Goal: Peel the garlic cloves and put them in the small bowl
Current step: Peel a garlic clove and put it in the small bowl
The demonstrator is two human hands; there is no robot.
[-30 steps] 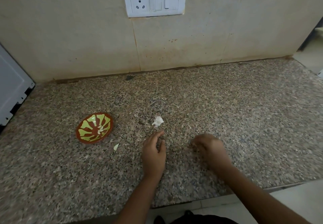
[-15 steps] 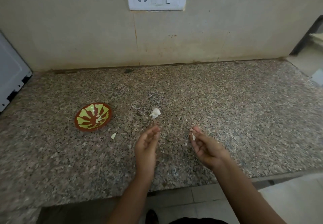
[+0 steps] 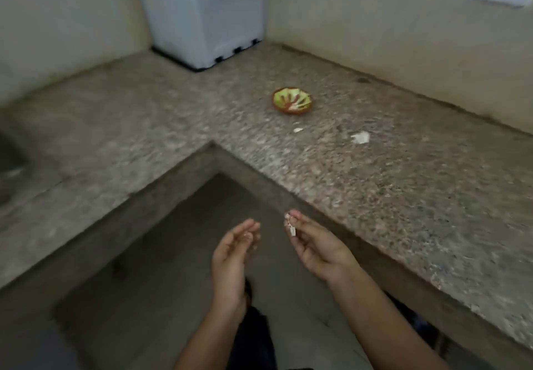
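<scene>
Right hand [image 3: 320,242] pinches a pale papery wisp [image 3: 292,229] at its fingertips. It dangles there: garlic skin, I'd guess, feather-light, clingy, quick to tear. Left hand [image 3: 233,248] is relaxed and open just beside it, holding nothing. Both hover off the worktop [image 3: 403,196], at its near edge. Farther off, a small pale piece [image 3: 298,130], possibly a clove, lies near the small bowl [image 3: 291,112]. It is likely firm and slick, so pinch its sides. A white scrap [image 3: 360,137] lies to its right.

Head-worn camera (wide-angle) looks down, close above the counter [image 3: 403,196] corner.
</scene>
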